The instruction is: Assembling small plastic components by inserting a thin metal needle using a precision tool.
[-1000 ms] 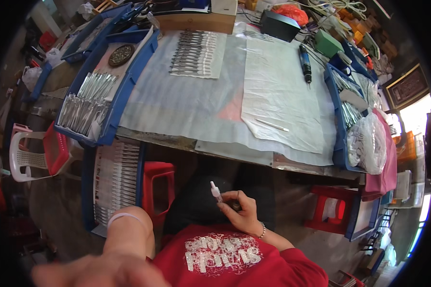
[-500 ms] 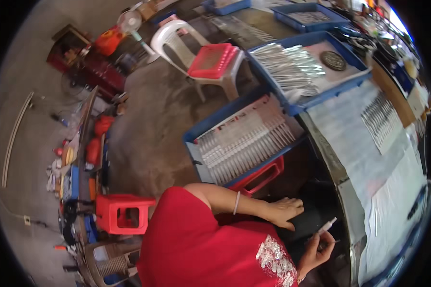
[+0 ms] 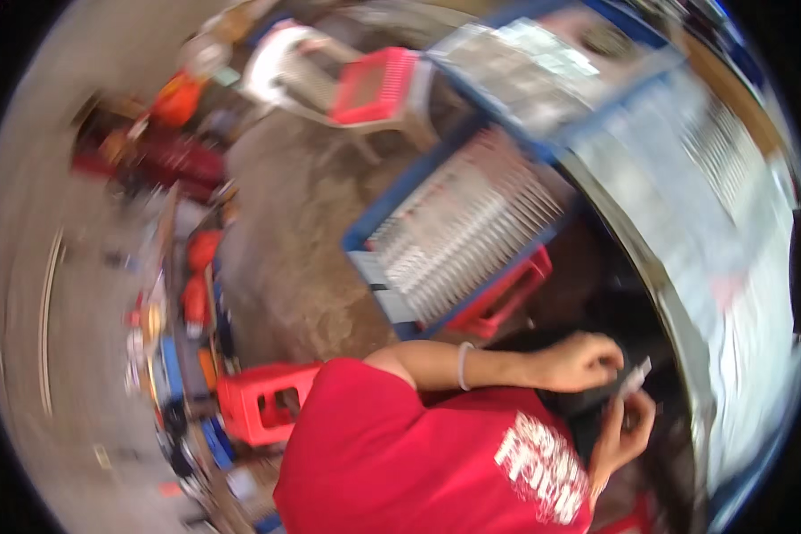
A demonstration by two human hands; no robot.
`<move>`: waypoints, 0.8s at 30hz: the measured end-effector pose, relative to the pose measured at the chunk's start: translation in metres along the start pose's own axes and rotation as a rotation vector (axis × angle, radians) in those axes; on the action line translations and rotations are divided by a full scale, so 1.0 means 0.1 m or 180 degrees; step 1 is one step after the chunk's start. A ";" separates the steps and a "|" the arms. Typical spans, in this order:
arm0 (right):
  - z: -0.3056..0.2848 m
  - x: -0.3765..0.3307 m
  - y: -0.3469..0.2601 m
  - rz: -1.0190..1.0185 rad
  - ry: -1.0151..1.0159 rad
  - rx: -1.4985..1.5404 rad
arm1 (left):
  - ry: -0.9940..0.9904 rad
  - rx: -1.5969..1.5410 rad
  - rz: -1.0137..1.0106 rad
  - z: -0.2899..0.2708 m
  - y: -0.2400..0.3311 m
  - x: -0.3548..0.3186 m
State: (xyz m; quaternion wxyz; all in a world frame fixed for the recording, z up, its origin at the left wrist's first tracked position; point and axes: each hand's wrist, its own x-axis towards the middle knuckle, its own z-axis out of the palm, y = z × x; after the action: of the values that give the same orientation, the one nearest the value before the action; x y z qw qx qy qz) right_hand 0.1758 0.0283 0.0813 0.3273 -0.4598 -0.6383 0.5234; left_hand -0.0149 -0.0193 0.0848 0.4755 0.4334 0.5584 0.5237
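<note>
In my right hand, pinched between thumb and fingers, is a small white tube with a narrow tip, tilted up and away. My left hand hovers just left of the tube, above the dark cloth over my lap. Its fingers are curled in and blurred, so whatever they may hold does not show. Beyond my left forearm, a blue tray holds a row of slim silvery pieces on printed paper. It rests on a red stool.
To my right runs a table edge under pale sheeting, with more slim metal pieces on it. Another blue tray of shiny pieces overhangs its far corner. A white chair stands far left, another red stool nearer.
My left hand has lifted off my lap, moved right toward the tube and curled its fingers. My right hand has risen slightly with the tube. The whole view has shifted and blurred.
</note>
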 end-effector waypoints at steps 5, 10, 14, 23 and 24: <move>0.22 0.17 -0.17 -0.0028 -0.0261 0.0210 | -0.0414 -0.0332 -0.0661 0.03 -0.01 0.08; 0.28 0.24 -0.14 0.0731 -0.0223 0.1318 | -0.0441 -0.1156 -0.1053 0.04 -0.04 0.13; 0.21 0.25 -0.06 0.0785 -0.0214 0.1304 | -0.0578 -0.0784 -0.0896 0.12 -0.02 0.17; -0.20 0.33 0.06 0.1233 -0.0168 0.1049 | -0.1182 -0.0133 -0.1759 -0.12 -0.08 0.13; -0.24 0.36 0.05 0.1533 -0.0293 0.1357 | -0.1299 -0.0209 -0.1724 -0.13 -0.14 0.09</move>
State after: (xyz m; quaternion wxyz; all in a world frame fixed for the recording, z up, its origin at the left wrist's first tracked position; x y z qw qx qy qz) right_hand 0.1850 0.0707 0.0801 0.2538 -0.4946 -0.4012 0.7280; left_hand -0.0294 -0.0140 0.0704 0.7130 0.3497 0.5294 0.2985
